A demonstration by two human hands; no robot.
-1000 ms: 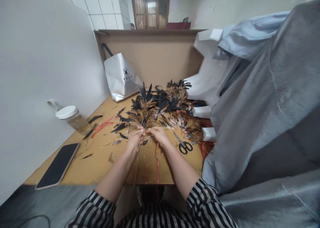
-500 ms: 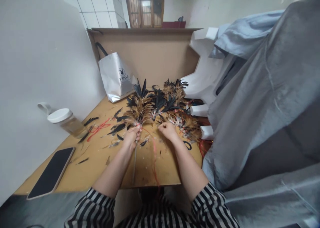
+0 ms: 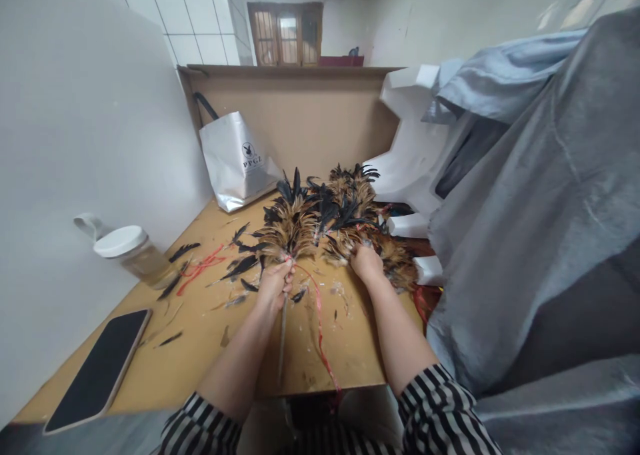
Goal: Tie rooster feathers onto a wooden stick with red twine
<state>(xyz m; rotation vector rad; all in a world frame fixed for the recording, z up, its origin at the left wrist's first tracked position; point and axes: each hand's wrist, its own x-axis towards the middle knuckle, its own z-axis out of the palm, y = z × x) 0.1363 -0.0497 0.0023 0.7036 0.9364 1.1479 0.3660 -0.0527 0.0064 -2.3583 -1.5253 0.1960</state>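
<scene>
L grip [image 3: 276,284] curled, R grip [image 3: 367,263] palm-dn

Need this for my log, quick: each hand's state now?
Left hand: closed, holding the feathered stick.
Right hand: at the brown feathers; grip hidden, cannot be told.

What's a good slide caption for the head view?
Left hand grips a feathered stick; right hand is at the brown feather pile alongside.

One each: stick [image 3: 283,338], phone [image 3: 100,370], bag [image 3: 231,165], jar [image 3: 143,260]
</scene>
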